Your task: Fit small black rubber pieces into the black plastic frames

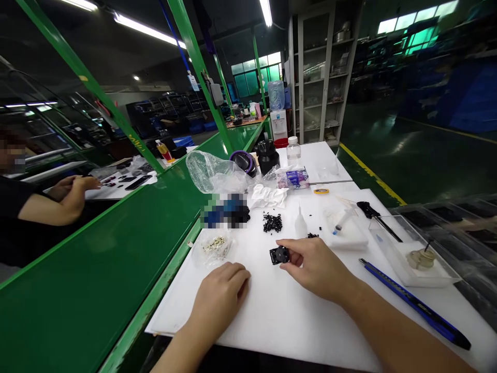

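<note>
Between the thumb and fingers of my right hand is a small black plastic part, held just above the white table top. My left hand rests on the table with its fingers curled under; whether anything is in them is hidden. Beyond it lies a clear plastic bag of small pale pieces. A pile of tiny black pieces sits ahead of my right hand, beside a white squeeze bottle with a thin nozzle. More black bits show just behind my right hand.
At right lie a blue utility knife, a clear tray with a small jar, and a syringe on a white tray. Tissue, a black bottle and a clear bag stand behind. A green partition separates another person, left.
</note>
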The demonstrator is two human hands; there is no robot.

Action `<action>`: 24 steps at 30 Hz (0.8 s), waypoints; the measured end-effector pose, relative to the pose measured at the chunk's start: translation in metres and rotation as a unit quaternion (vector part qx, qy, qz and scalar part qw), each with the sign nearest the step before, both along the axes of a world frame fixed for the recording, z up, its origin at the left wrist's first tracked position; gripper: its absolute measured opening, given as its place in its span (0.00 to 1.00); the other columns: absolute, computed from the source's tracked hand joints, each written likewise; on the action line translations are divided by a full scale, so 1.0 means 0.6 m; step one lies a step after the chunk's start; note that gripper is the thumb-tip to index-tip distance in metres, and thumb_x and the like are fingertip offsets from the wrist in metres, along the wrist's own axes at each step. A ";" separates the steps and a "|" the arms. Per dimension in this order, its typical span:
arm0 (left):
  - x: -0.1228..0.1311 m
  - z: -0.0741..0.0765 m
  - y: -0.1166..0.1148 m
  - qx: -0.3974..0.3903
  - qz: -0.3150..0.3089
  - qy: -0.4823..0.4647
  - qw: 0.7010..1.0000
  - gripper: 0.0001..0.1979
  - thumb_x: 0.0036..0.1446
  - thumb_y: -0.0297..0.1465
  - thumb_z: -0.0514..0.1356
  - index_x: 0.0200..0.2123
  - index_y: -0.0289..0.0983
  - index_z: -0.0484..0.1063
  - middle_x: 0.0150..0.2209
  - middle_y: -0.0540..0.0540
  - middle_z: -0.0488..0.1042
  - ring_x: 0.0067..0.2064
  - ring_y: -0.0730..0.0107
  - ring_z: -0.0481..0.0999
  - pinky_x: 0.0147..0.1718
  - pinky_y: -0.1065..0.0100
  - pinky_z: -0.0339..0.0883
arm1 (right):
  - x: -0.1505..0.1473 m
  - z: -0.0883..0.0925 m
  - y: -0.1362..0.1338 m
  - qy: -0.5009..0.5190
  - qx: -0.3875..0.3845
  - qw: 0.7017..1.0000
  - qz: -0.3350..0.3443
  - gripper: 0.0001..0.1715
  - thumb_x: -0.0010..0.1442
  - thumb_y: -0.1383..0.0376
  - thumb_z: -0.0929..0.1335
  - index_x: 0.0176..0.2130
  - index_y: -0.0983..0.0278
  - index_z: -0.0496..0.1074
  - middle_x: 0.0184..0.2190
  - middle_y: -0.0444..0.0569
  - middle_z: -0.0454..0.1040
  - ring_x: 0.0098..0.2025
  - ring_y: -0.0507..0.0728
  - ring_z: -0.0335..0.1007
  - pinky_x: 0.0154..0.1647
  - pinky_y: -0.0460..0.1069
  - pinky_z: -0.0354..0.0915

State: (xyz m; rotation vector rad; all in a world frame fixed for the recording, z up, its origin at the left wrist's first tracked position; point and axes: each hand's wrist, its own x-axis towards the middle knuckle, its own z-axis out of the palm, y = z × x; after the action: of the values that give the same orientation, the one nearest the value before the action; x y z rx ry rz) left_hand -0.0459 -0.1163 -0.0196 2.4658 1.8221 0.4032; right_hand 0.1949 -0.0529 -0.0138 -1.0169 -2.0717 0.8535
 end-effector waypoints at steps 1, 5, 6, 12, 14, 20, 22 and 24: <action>0.001 -0.006 -0.007 -0.006 -0.005 -0.008 1.000 0.15 0.62 0.30 0.51 0.37 0.42 0.79 0.39 0.43 0.79 0.40 0.58 0.76 0.40 0.61 0.69 | 0.000 0.000 0.000 0.000 0.001 1.000 0.002 0.23 0.56 0.69 0.70 0.52 0.59 0.74 0.26 0.41 0.75 0.29 0.53 0.71 0.33 0.48 0.66; -0.013 -0.015 -0.020 -0.051 0.078 -0.130 0.987 0.14 0.62 0.34 0.53 0.40 0.44 0.79 0.46 0.44 0.77 0.44 0.59 0.76 0.41 0.64 0.71 | 0.001 0.003 -0.002 0.003 0.008 1.000 -0.001 0.23 0.56 0.69 0.71 0.52 0.60 0.74 0.27 0.42 0.76 0.29 0.53 0.71 0.33 0.48 0.66; -0.015 -0.016 -0.020 -0.055 0.113 -0.155 0.980 0.14 0.62 0.35 0.53 0.39 0.43 0.79 0.47 0.44 0.77 0.43 0.60 0.77 0.39 0.65 0.71 | 0.001 0.004 -0.002 0.004 0.009 1.000 -0.001 0.24 0.56 0.69 0.70 0.53 0.60 0.74 0.27 0.42 0.76 0.29 0.53 0.71 0.33 0.48 0.66; 0.010 -0.022 -0.012 -0.077 0.194 -0.185 0.960 0.15 0.61 0.39 0.54 0.39 0.41 0.79 0.42 0.45 0.76 0.34 0.62 0.76 0.36 0.63 0.70 | 0.003 0.007 -0.003 0.004 0.010 1.000 -0.005 0.24 0.56 0.69 0.70 0.53 0.60 0.74 0.26 0.42 0.76 0.28 0.53 0.70 0.32 0.48 0.66; 0.020 -0.023 -0.012 -0.078 0.191 -0.176 0.963 0.14 0.60 0.40 0.55 0.37 0.42 0.79 0.41 0.45 0.76 0.34 0.62 0.76 0.36 0.63 0.70 | 0.003 0.007 -0.002 0.009 0.012 1.000 -0.006 0.24 0.56 0.69 0.71 0.52 0.60 0.74 0.26 0.42 0.76 0.28 0.53 0.70 0.33 0.48 0.67; 0.019 -0.011 -0.013 -0.087 0.175 -0.213 0.957 0.10 0.57 0.38 0.58 0.31 0.43 0.78 0.38 0.46 0.78 0.36 0.59 0.75 0.37 0.61 0.68 | 0.001 0.006 -0.003 0.054 -0.010 0.998 -0.011 0.23 0.55 0.70 0.71 0.51 0.59 0.75 0.28 0.42 0.77 0.29 0.53 0.72 0.34 0.48 0.69; 0.016 0.004 -0.002 -0.110 0.181 -0.297 0.931 0.09 0.54 0.39 0.61 0.30 0.42 0.78 0.36 0.46 0.79 0.36 0.60 0.74 0.37 0.62 0.67 | 0.002 0.005 -0.003 0.105 -0.030 0.994 -0.026 0.23 0.54 0.69 0.72 0.50 0.59 0.75 0.31 0.42 0.79 0.31 0.53 0.74 0.35 0.48 0.71; 0.020 0.023 0.016 -0.112 0.181 -0.423 0.881 0.11 0.51 0.42 0.65 0.31 0.41 0.79 0.36 0.45 0.80 0.39 0.59 0.75 0.39 0.63 0.68 | 0.003 0.004 -0.003 0.168 -0.047 0.983 -0.046 0.23 0.54 0.69 0.72 0.50 0.59 0.75 0.34 0.43 0.80 0.34 0.54 0.76 0.37 0.49 0.74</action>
State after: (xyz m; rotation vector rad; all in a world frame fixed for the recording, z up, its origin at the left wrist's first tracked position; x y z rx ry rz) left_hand -0.0337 -0.1069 -0.0060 1.4017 1.7401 1.0181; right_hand 0.1965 -0.0545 -0.0116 -0.9371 -1.7011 1.0070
